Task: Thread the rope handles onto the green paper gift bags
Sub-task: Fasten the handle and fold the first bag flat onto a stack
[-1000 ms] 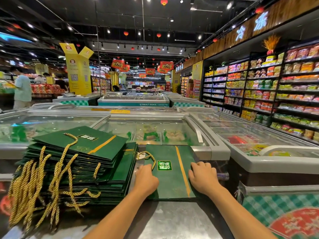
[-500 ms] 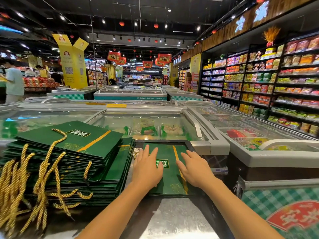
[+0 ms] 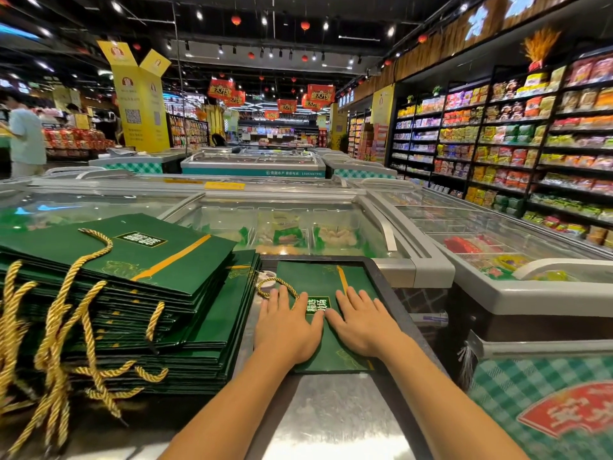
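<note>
A flat green paper gift bag (image 3: 323, 280) lies on the steel counter in front of me, with a gold rope handle (image 3: 269, 287) looped at its left edge. My left hand (image 3: 288, 327) and my right hand (image 3: 361, 323) press flat on the bag side by side, fingers straight. To the left stands a tall stack of green gift bags (image 3: 132, 293). Gold rope handles (image 3: 49, 343) hang down over the stack's front and left side.
The steel counter (image 3: 331, 423) lies between glass-lidded freezer chests (image 3: 298, 227) ahead and to the right (image 3: 497, 260). Stocked shelves (image 3: 530, 144) line the right wall. A person (image 3: 25, 141) stands far left.
Both hands slid forward along the bag and came closer together, going from its near edge to flat on its middle. The bag shifted slightly away from me.
</note>
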